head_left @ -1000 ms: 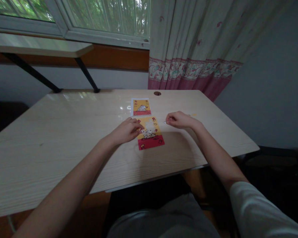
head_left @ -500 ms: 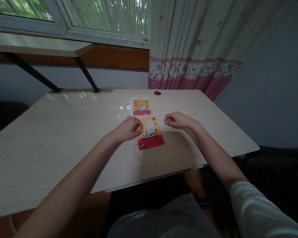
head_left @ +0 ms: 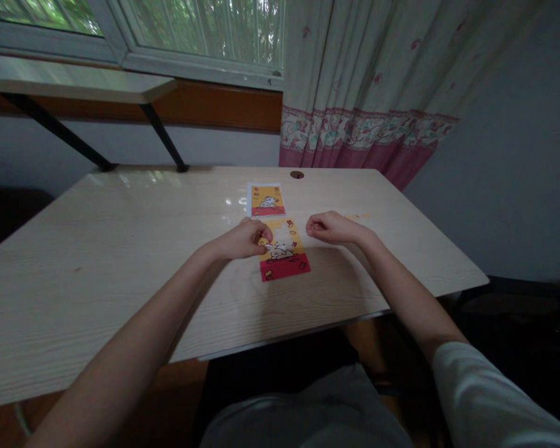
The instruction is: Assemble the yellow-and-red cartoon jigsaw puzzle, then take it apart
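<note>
A yellow and red jigsaw puzzle (head_left: 287, 264) with a white cartoon animal lies flat on the desk in front of me. A pale patch in its upper middle lacks the yellow print. My left hand (head_left: 249, 238) is over the puzzle's left edge, thumb and fingertips pinched around a small, whitish puzzle piece (head_left: 267, 246). My right hand (head_left: 324, 227) rests just right of the puzzle, apart from it, with its fingers curled closed; whatever may be inside them is hidden. Behind the puzzle lies a white-bordered picture card (head_left: 267, 200) with the same design.
Several small yellow pieces (head_left: 358, 216) lie on the desk (head_left: 121, 261) beyond my right wrist. A raised shelf (head_left: 74, 81) on black legs stands at the back left. A round cable hole (head_left: 297, 175) is near the back edge, by the curtain (head_left: 336, 93).
My left hand has shifted slightly right over the puzzle, its fingers still pinched. My right hand has moved a little left towards the puzzle, still curled.
</note>
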Tool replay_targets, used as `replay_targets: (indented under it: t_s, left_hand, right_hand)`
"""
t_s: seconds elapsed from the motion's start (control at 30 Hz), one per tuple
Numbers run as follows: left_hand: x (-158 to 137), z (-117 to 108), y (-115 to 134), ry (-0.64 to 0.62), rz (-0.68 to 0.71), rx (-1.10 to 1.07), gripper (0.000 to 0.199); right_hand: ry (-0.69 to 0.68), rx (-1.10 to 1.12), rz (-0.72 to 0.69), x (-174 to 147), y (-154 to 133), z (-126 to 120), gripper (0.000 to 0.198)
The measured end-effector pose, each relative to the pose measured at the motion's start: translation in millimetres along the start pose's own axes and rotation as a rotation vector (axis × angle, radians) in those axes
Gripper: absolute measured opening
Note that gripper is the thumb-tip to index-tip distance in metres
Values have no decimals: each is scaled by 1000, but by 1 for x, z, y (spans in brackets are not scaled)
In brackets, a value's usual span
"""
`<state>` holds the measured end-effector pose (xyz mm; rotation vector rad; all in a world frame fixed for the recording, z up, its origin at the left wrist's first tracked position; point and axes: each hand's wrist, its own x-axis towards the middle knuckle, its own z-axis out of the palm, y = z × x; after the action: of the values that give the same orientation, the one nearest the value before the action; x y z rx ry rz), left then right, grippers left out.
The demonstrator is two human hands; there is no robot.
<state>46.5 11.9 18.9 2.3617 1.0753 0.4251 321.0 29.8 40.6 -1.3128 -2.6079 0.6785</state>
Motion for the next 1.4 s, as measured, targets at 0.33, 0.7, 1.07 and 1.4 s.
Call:
replay_targets:
  t_s: [0.33,0.7,1.07,1.4]
  left_hand:
    - [-1,10,5,161,-146,-475,17]
    - [8,16,20,461,-313,-901,17]
    - [1,24,3,426,-246,-532,13]
    - [-9,16,3,257,29,123,17]
  right_hand:
    - [78,134,-99,7,-15,13,24]
    - [437,31,-300,16,-38,33,21]
    - [392,48,-383,25,-22,47,12]
    - [206,15,-268,29,-22,52,7]
